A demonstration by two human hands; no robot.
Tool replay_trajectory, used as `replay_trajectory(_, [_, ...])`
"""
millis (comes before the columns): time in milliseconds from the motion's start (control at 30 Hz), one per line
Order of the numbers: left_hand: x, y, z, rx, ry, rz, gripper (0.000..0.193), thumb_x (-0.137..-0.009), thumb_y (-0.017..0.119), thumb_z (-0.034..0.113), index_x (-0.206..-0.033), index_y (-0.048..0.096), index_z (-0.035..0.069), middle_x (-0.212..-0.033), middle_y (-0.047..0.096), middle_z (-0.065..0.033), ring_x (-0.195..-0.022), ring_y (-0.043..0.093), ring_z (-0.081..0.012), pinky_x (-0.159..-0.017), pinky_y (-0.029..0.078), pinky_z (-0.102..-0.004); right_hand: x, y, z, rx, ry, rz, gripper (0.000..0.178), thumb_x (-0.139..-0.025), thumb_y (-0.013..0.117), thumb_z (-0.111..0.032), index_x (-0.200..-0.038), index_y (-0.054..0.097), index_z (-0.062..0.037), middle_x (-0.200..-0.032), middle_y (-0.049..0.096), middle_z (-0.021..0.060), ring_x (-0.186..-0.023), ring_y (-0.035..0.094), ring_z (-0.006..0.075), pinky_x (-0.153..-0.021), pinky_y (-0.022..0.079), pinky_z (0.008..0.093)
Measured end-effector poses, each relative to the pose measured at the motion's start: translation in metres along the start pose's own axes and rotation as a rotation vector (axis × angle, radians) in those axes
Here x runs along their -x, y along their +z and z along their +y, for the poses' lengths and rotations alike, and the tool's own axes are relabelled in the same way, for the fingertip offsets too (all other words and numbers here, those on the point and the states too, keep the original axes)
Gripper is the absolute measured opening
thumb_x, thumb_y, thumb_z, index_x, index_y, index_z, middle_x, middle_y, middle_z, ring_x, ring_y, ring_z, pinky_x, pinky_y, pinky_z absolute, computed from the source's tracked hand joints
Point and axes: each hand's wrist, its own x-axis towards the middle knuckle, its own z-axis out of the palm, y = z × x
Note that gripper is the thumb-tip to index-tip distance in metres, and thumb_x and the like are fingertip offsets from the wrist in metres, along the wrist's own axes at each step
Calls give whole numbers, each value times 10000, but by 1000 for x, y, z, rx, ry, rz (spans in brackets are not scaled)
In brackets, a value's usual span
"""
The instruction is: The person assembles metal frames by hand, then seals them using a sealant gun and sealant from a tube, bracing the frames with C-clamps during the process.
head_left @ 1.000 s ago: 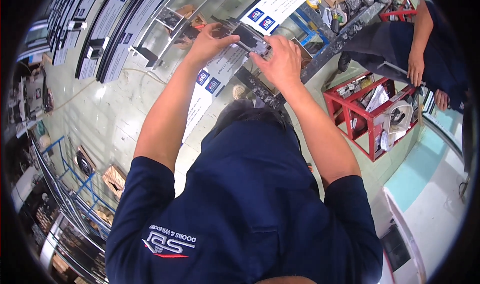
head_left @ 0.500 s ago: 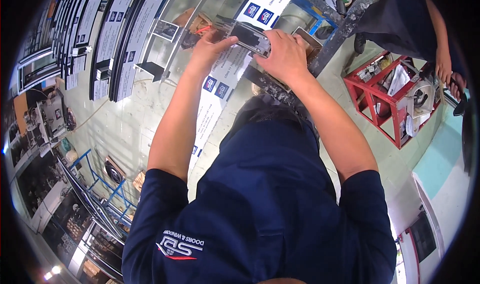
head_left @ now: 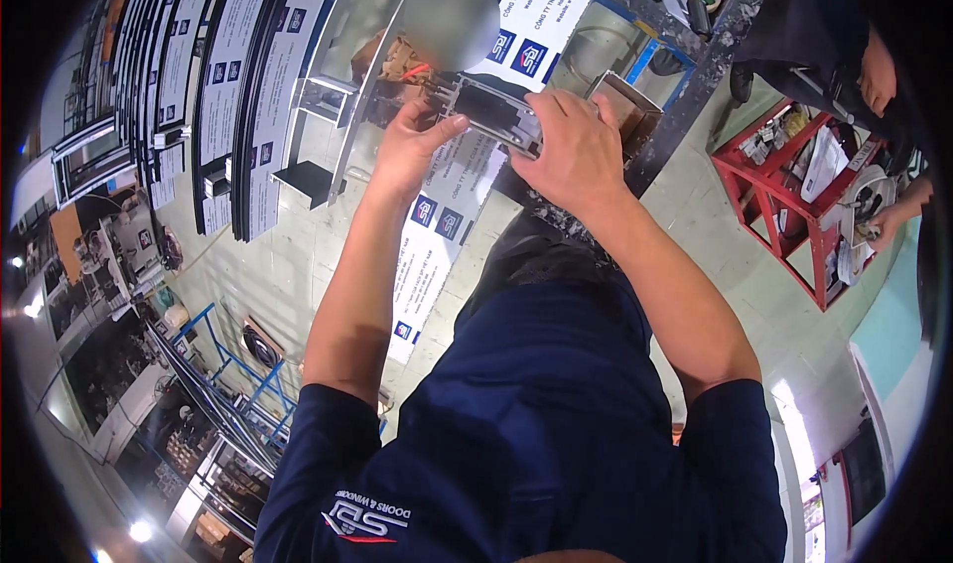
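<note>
Both hands are on a short piece of aluminium profile point(head_left: 488, 112) with a dark broad face and ribbed, pale metal edges. My left hand point(head_left: 409, 156) grips its left end, thumb lying along the near edge. Around the right end my right hand point(head_left: 578, 154) is closed, fingers over the top and thumb beneath. The piece is held above a long profile with white printed film point(head_left: 422, 240). Just beyond my left hand is a brown crumpled thing point(head_left: 399, 62) with an orange-red strip, which I cannot make out clearly.
Long film-covered profiles point(head_left: 260, 96) lie at the left. A dark bench beam point(head_left: 685, 101) runs to the right, with an open metal box section point(head_left: 627, 116) beside it. Farther right, a person's hand point(head_left: 878, 78) hangs near a red metal rack point(head_left: 764, 201) of parts.
My hands still hold the profile piece, with little change in grip. The whole view has shifted slightly. A blurred round shape has appeared beyond the piece. The person at right has moved their hands.
</note>
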Motion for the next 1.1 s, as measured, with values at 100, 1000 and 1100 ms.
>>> replay_trajectory(100, [2,2,2,-38,8,28,531,-828,895,195,-1239,621,-1,-1073,707,-72,-980,667,-144,-890,521,-284,0,0,0,-2,7,-1,524,-769,830,-280,-1213,625,-93,-1185,670,82,-1208,613,245,-1132,334,550])
replay_trajectory(1000, [3,3,2,4,-6,29,553,-819,907,171,-1250,600,10,-1039,729,-75,-922,679,-132,-826,538,-268,-1,1,0,-3,-11,42,556,-732,853,-272,-1213,631,-105,-1177,673,61,-1205,609,222,-1124,345,531])
replay_trajectory(1100, [4,4,5,-4,-6,33,538,-823,903,170,-1243,606,14,-1025,733,-72,-916,683,-129,-823,536,-262,-2,1,0,0,-12,42,558,-735,852,-272,-1219,630,-105,-1176,673,62,-1204,610,222,-1126,344,531])
